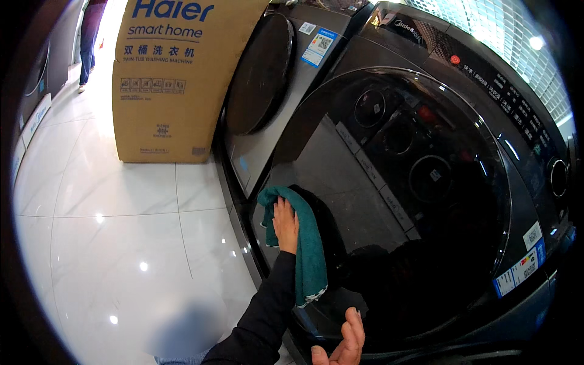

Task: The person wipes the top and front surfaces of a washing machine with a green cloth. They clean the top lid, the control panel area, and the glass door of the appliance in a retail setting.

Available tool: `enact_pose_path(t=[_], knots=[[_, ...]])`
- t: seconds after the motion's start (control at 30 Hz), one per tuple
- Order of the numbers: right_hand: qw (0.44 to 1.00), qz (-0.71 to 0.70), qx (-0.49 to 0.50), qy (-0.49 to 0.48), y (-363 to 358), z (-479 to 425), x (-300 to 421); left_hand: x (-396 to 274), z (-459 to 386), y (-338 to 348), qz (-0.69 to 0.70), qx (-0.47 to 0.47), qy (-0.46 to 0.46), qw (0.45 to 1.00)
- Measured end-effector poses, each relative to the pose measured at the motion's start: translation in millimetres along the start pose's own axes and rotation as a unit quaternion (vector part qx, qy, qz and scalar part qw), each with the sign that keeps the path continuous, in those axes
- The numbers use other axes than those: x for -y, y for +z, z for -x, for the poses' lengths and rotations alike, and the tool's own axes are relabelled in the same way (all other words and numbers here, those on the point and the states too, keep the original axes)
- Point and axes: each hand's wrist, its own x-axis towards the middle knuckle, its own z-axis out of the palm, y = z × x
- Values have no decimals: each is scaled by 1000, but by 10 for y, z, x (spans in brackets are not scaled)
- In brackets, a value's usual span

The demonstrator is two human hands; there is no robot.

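My left hand (286, 226) presses a dark green cloth (309, 248) with pale frayed edges against the front of a black Midea washing machine. The cloth is bunched around the fingers and hangs down beside my wrist. It lies at the lower left rim of the large, round, glossy door (365, 200). At the bottom of the view, my right hand (342, 340) is held near the machine's lower edge, with its fingers apart and nothing in it. The lower part of that hand is cut off by the frame.
A brown Haier carton (169, 91) stands on the glossy tiled floor (114, 246). Between it and the black machine is a grey front-loading washer (273, 114) with a dark door. Labels (520, 269) are stuck to the machine. A person's legs (89, 50) show far back.
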Motion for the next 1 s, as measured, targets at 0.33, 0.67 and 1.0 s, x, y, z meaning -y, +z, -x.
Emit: enact_pose_path(t=[0.33,0.67,1.0], knots=[[1000,11,-8,-13,5,50,76,-1718,550,-348,-29,88,265,960],[1000,-19,-19,-1,29,22,43,-1382,577,-376,-65,104,191,974],[1000,-11,-8,0,14,84,-3,-1233,574,-292,-29,63,192,979]])
